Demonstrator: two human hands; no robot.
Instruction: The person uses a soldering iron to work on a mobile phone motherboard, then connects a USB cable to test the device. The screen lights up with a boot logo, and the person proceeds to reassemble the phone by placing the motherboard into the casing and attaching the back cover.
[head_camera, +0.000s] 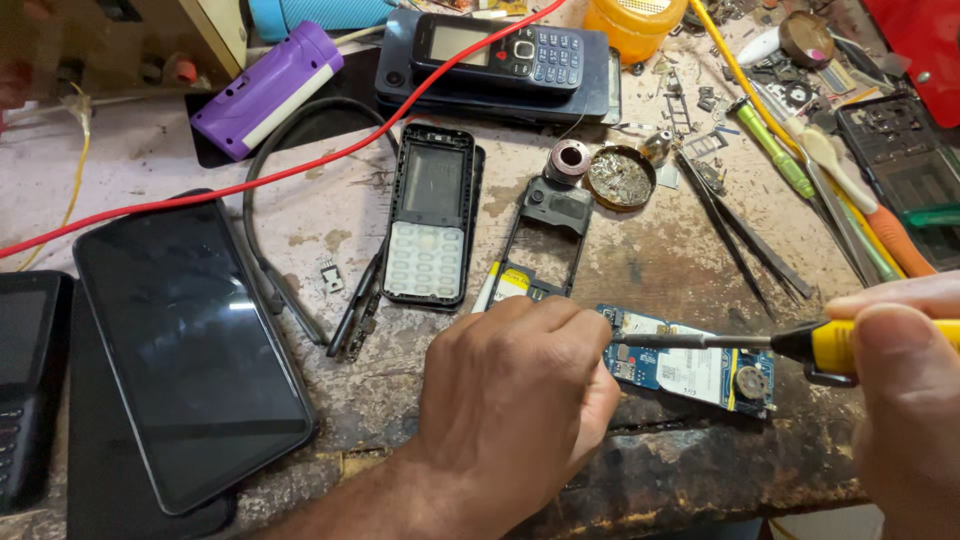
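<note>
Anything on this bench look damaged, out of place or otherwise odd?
Yes. The workbench is worn, its front edge dark and flaking below the blue circuit board. Small loose metal parts lie scattered at the back. A red wire trails across the surface. The left hand steadies the board; the right hand holds a yellow-handled screwdriver.
</note>
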